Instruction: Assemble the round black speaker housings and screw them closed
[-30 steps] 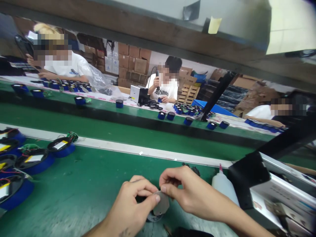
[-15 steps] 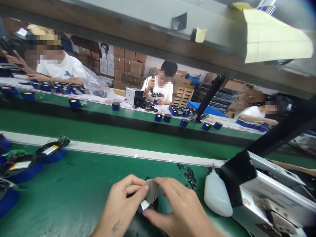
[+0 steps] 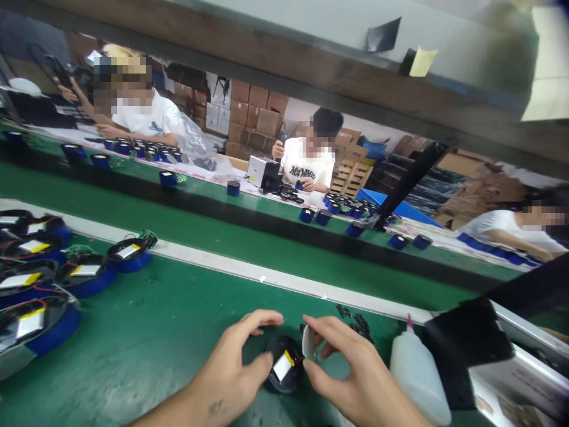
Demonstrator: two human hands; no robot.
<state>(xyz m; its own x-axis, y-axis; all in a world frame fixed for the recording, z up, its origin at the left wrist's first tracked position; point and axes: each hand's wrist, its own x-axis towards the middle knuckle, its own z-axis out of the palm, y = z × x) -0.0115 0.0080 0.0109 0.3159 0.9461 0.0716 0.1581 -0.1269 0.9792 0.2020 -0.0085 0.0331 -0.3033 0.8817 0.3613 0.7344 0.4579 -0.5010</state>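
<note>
small round black housing on the green mat at the near edge, open side up, a silvery battery pack with a yellow end inside. cupped by the left hand, thumb and fingers spread apart around its rim. pinched in the right hand, a white round piece on edge just beside the housing. white squeeze bottle close on the right, loose black screws behind, blue-based units well off left.
</note>
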